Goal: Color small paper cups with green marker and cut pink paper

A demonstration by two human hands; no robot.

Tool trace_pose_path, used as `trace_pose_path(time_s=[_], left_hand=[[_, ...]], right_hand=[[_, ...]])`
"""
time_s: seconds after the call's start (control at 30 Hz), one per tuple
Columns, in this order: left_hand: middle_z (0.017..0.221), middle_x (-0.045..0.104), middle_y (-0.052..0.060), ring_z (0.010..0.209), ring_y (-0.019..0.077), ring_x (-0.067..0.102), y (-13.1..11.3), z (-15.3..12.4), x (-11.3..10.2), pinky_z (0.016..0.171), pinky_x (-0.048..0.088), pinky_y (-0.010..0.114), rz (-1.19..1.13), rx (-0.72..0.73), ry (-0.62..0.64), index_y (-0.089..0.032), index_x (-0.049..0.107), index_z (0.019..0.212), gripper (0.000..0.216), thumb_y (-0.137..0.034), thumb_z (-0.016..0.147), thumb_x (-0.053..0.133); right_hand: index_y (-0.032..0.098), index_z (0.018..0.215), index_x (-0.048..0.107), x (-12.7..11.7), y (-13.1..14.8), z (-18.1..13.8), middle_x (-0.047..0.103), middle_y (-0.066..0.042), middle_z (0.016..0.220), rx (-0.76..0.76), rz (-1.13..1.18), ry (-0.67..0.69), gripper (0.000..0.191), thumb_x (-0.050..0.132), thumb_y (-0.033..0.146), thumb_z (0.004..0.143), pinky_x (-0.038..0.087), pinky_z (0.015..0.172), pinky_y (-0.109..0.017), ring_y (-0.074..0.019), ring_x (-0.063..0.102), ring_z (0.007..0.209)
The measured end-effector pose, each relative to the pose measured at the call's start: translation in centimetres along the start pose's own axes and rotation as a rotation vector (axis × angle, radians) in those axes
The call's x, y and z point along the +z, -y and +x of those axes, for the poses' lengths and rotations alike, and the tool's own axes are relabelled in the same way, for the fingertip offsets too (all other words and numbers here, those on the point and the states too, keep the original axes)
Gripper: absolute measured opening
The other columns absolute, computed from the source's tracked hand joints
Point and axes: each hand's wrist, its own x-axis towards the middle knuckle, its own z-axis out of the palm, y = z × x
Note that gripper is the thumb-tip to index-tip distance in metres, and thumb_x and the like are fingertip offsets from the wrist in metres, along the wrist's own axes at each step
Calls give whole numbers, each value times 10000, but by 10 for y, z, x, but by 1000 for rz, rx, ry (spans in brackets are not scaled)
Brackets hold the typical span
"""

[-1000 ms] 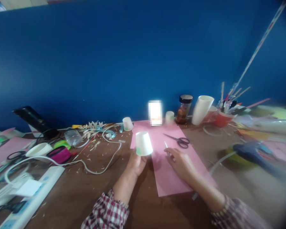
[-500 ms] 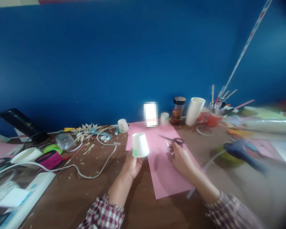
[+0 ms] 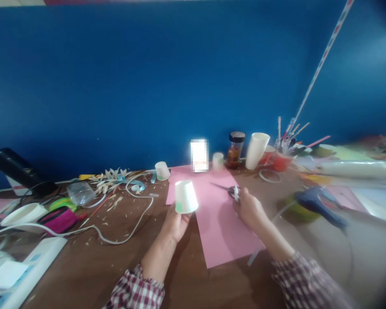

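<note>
left hand (image 3: 175,223) gripping upturned cup (image 3: 185,197) | right hand (image 3: 248,208) at scissors (image 3: 229,189) on pink sheet (image 3: 219,219), grip unclear | scissors' length pointing left toward cup

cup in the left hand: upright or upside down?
Upside down. The paper cup in the left hand has its narrow base up and its wide rim at the fingers.

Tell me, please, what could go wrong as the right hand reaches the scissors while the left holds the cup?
The right hand already holds a small pale piece at the scissors; it might slip while gripping both. The left hand pinches the upturned paper cup only at its rim, so it could crush or drop. A sleeve might drag the pink paper.
</note>
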Motion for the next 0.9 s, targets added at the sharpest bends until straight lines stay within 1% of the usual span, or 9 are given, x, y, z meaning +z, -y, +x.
trace_pose_path(time_s=[0.2, 0.4, 0.57, 0.73, 0.83, 0.9], left_hand=[[735, 698, 18, 689, 120, 648, -1, -1, 0, 636, 551, 192, -14, -18, -13, -127, 658, 738, 193, -105, 598, 789], [718, 692, 14, 682, 121, 647, 0, 0, 0, 629, 546, 195, 3, -25, -20, -122, 652, 731, 191, -93, 599, 787], [731, 696, 12, 675, 115, 644, -2, -1, 2, 627, 544, 195, 3, -23, -27, -124, 660, 753, 193, -90, 607, 780], [731, 698, 25, 674, 119, 643, -3, -3, 4, 633, 546, 200, 17, -37, 3, -117, 672, 758, 177, -129, 624, 786], [727, 699, 29, 668, 122, 641, -3, -2, 4, 620, 542, 200, 20, -45, -9, -117, 681, 774, 185, -116, 620, 784], [734, 701, 33, 671, 127, 641, -3, -1, 4, 615, 539, 203, 32, -50, -23, -121, 684, 779, 195, -102, 612, 783]], right_hand=[[127, 980, 466, -3, 4, -3, 666, -118, 815, -4, -44, 16, 187, 530, 239, 845, 322, 561, -258, -217, 643, 707], [137, 966, 479, -3, 3, -4, 664, -106, 792, -40, -60, 7, 170, 475, 287, 887, 335, 560, -263, -217, 651, 697], [144, 983, 474, 0, 1, -4, 658, -97, 793, -62, -76, -19, 231, 476, 355, 889, 339, 566, -273, -233, 653, 707], [144, 1027, 471, 0, 1, -4, 648, -103, 840, -59, -94, -47, 308, 464, 420, 891, 334, 569, -284, -249, 649, 735], [145, 1048, 474, 0, -1, -2, 643, -95, 842, -48, -94, -50, 343, 484, 444, 878, 330, 566, -279, -244, 646, 745], [150, 1024, 485, 0, -4, 0, 641, -88, 830, -39, -83, -56, 339, 517, 444, 859, 325, 556, -273, -231, 639, 723]])
